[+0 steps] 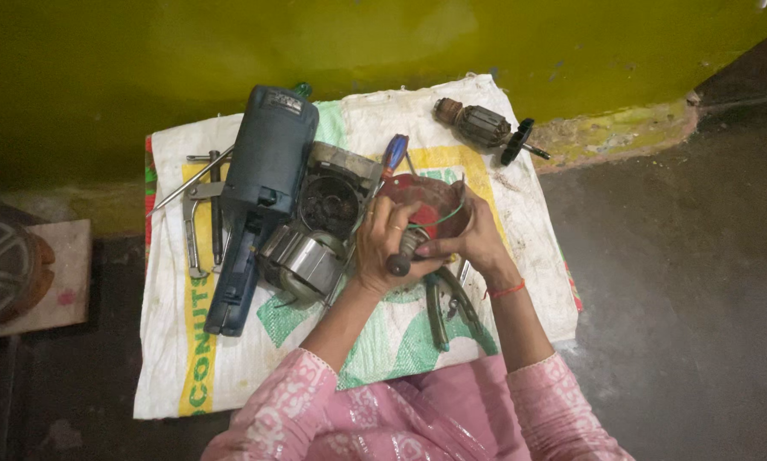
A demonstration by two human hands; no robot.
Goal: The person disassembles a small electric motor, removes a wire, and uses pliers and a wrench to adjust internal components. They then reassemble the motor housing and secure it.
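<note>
My left hand (382,246) is closed around a dark-handled tool (398,263), its butt end sticking out below the fingers. My right hand (479,242) holds a red round bowl-shaped part (424,198) with a thin green wire along its rim; its fingertips meet the left hand at the tool. Both hands hover over a white printed sack (230,358) spread on the floor. A grey motor housing (328,201) and a shiny metal stator (308,261) lie just left of my left hand.
A blue power tool body (262,175) lies on the sack's left. Metal puller arms and wrenches (203,209) sit beside it. A motor armature (483,126) rests at the far right corner. A blue-and-red screwdriver (394,154) and green-handled pliers (441,306) are near the hands. A green wall (145,51) stands behind.
</note>
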